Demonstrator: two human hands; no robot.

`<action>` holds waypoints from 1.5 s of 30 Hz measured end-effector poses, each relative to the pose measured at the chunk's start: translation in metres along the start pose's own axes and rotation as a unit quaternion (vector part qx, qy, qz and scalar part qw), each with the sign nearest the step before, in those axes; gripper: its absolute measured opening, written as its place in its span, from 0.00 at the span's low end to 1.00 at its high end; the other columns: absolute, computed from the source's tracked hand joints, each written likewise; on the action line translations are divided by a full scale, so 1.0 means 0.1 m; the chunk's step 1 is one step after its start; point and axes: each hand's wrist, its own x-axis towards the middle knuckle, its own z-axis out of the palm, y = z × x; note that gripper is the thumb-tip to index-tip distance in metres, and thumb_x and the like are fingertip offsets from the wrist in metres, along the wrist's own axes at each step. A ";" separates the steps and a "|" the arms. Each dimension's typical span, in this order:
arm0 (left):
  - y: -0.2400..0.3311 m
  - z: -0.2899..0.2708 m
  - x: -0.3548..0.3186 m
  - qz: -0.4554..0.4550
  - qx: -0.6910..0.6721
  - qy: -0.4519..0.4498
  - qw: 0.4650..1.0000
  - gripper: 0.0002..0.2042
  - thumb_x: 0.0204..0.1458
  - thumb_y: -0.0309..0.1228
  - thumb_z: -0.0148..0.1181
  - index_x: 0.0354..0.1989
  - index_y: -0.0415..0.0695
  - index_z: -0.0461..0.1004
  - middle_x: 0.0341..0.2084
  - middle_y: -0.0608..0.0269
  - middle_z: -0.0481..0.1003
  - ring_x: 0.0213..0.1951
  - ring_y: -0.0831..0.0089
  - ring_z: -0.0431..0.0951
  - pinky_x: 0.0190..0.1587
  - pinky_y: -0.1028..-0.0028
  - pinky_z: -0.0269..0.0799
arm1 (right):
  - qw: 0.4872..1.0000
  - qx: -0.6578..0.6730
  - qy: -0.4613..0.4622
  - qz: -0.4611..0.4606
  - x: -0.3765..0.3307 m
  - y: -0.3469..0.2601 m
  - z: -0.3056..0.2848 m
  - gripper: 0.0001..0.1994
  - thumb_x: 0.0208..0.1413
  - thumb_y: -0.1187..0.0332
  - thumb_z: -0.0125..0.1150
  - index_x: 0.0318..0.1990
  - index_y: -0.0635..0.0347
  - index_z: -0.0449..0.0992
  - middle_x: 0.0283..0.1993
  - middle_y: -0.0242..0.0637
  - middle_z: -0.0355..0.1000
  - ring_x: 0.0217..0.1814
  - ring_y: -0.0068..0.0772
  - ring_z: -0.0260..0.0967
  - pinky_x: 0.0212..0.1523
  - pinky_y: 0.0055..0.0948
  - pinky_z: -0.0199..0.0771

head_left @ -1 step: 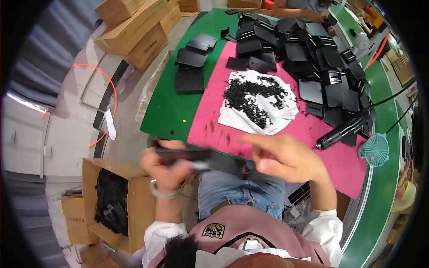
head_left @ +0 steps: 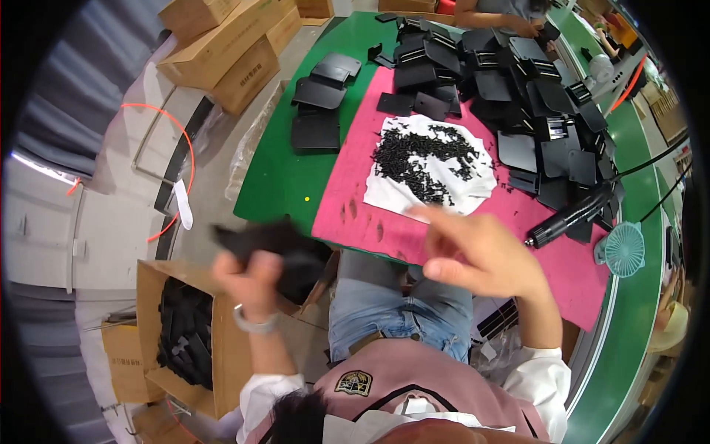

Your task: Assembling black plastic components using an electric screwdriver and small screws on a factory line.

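Note:
My left hand [head_left: 249,287] grips a black plastic part [head_left: 275,255], smeared by motion, just off the table's near edge. Its exact shape cannot be made out. Over the near side of the pink mat [head_left: 336,214] hovers my right hand [head_left: 484,255], index finger stretched out and thumb apart, with nothing visible in it. Beyond its fingertips, many small black screws [head_left: 403,159] lie spread on a white cloth [head_left: 381,194]. A black power screwdriver [head_left: 569,216] rests to the right on the mat, its tip toward my right hand.
Black plastic parts [head_left: 492,86] are heaped at the table's back right; several others [head_left: 316,132] lie on the green surface [head_left: 270,181]. An open carton [head_left: 235,348] of black pieces stands at lower left. A small teal fan [head_left: 621,249] is at right. Another person's hand [head_left: 526,28] works at the far end.
My left hand has swung left and the black part has turned, showing a broader face. My right hand has shifted slightly right, fingers still apart.

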 end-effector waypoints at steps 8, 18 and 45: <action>-1.20 -3.77 -0.44 -0.238 0.047 0.543 0.804 0.26 0.51 0.42 0.60 0.48 0.28 0.71 0.45 0.53 0.73 0.43 0.65 0.74 0.48 0.69 0.72 | 0.954 -0.199 0.178 0.136 -0.14 0.17 -0.41 0.11 0.46 0.75 0.63 0.39 0.66 0.76 0.23 0.34 0.70 0.23 0.20 0.66 0.25 0.20 0.64; -1.90 -4.79 -0.91 -0.287 -0.012 0.613 0.736 0.22 0.50 0.43 0.57 0.50 0.43 0.69 0.41 0.66 0.73 0.41 0.71 0.74 0.46 0.66 0.70 | 0.641 -0.651 0.396 0.091 0.22 0.78 -1.43 0.26 0.49 0.53 0.62 0.53 0.57 0.70 0.51 0.42 0.69 0.52 0.45 0.68 0.45 0.39 0.72; -0.27 1.60 1.09 -0.077 -0.280 -0.277 0.916 0.17 0.61 0.33 0.52 0.55 0.40 0.63 0.48 0.62 0.71 0.47 0.75 0.73 0.49 0.73 0.69 | 0.905 -0.299 0.291 -0.078 0.89 0.28 -0.28 0.32 0.35 0.55 0.73 0.48 0.62 0.69 0.45 0.45 0.67 0.43 0.46 0.70 0.41 0.38 0.73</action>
